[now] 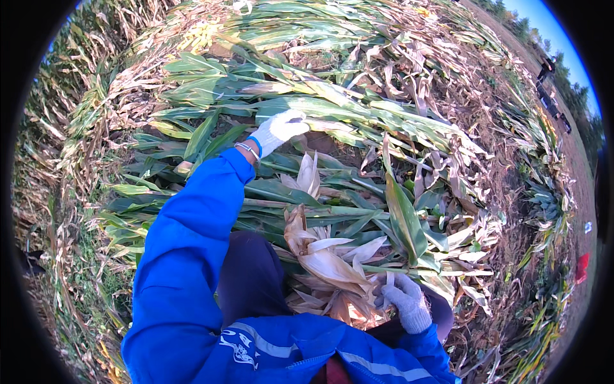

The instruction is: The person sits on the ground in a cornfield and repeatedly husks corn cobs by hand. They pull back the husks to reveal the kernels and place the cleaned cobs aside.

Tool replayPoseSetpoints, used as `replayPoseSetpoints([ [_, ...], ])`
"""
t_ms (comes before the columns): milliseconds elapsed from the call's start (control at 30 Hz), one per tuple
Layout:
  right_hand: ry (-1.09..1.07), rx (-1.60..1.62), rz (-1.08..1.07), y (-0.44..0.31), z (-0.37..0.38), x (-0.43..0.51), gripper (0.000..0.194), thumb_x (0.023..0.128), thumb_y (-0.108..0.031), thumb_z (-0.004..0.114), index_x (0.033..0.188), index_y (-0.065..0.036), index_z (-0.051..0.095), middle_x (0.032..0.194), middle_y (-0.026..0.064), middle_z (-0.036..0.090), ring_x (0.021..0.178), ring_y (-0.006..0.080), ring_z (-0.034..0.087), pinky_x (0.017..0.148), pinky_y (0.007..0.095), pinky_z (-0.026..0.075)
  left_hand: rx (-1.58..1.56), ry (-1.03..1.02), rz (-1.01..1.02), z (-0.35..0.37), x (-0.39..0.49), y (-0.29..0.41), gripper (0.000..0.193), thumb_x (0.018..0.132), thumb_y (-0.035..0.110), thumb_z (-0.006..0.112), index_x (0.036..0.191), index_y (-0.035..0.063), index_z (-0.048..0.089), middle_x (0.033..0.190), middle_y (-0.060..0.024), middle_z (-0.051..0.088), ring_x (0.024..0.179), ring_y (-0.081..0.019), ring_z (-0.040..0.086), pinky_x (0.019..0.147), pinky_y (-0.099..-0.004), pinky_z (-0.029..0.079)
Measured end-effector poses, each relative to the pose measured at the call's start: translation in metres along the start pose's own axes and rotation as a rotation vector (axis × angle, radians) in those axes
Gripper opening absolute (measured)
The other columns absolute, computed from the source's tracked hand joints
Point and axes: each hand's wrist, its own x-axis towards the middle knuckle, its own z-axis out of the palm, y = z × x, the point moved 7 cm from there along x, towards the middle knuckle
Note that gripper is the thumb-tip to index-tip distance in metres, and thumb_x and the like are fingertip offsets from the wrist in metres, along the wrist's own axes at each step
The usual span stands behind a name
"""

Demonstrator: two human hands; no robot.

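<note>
My left hand [283,130], in a white knit glove, reaches out over cut green corn stalks [331,103]. Its fingertips meet the end of a husk-covered corn ear [331,126]; whether they grip it cannot be told. Low in front of my body, my right hand [405,300], in a greyish glove, is curled around a thin pale strip [390,279], beside a heap of dry, peeled-back corn husks [331,266]. Another pale husked ear [307,177] lies on the stalks between the hands. A long green leaf [403,221] stands up above my right hand.
Bare yellow corn ears [201,36] lie in a pile at the upper left. Standing dry corn [62,91] borders the left side. Flattened stalks and loose soil [508,192] stretch to the right. A person in dark clothes [547,72] and a red object [582,269] are far right.
</note>
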Motion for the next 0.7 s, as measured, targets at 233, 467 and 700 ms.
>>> replayPoseSetpoints([
  [233,0.069,0.142,0.144,-0.030,-0.033,0.032,0.039,0.090,-0.010,0.063,0.125,0.004,0.055,0.107,0.0157,0.066,0.095,0.0219,0.068,0.083,0.0332,0.057,0.394,-0.066,-0.159,0.093,0.065,-0.081,0.062,0.088,0.046,0.061,0.137,0.0084,0.054,0.132,-0.0179,0.060,0.122,-0.0356,0.057,0.103,-0.0444,0.045],
  [467,-0.059,0.063,0.262,-0.037,-0.038,0.038,0.044,0.093,-0.024,0.063,0.127,0.004,0.056,0.098,0.0073,0.065,0.081,0.0126,0.060,0.071,0.0251,0.049,0.645,-0.031,-0.109,0.136,0.127,-0.135,0.069,0.087,0.038,0.063,0.147,0.0119,0.041,0.146,-0.0195,0.047,0.132,-0.0389,0.048,0.107,-0.0478,0.042],
  [700,0.044,0.208,0.426,-0.014,-0.056,0.041,0.050,0.091,-0.032,0.068,0.124,0.003,0.055,0.102,0.0097,0.065,0.084,0.0163,0.063,0.075,0.0271,0.050,0.964,-0.115,-0.098,0.166,0.181,-0.167,0.080,0.081,0.033,0.072,0.151,0.0180,0.036,0.152,-0.0130,0.040,0.138,-0.0349,0.040,0.110,-0.0505,0.036],
])
